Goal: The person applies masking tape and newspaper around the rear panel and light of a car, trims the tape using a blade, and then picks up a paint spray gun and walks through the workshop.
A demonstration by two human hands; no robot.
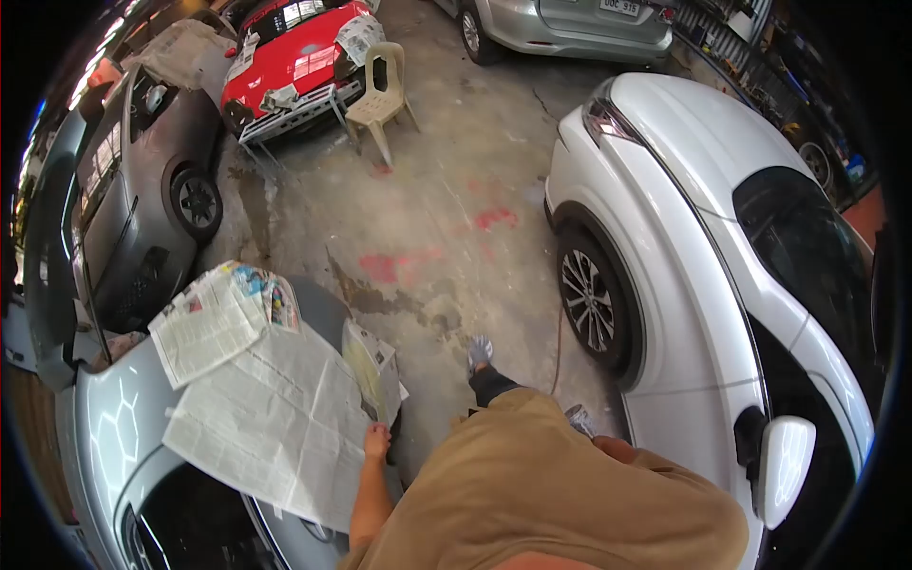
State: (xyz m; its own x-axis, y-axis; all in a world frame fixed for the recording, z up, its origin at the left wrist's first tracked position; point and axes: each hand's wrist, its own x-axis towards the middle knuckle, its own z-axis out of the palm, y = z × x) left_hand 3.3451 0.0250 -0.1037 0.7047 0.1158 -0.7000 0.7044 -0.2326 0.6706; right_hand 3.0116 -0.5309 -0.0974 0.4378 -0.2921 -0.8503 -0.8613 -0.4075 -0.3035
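My left hand point(377, 440) is at the right edge of newspaper sheets point(275, 408) spread over the hood and side of a silvery car point(119, 408). Its fingers look curled at the paper's edge, but too small to tell whether they grip it. A smaller printed sheet point(211, 323) with a coloured part lies at the top of the large one. Another piece of paper point(372, 366) hangs down the car's side, just above my left hand. My right hand is hidden behind my body; only part of the arm point(616, 448) shows near my right side.
A white car point(655, 247) stands close on my right, its mirror point(787, 470) sticking out. Ahead are a plastic chair point(380, 100), a red car point(299, 62) and a silver vehicle point(570, 28). A dark grey car point(142, 199) is at the left. A thin hose or cable point(559, 351) crosses the floor.
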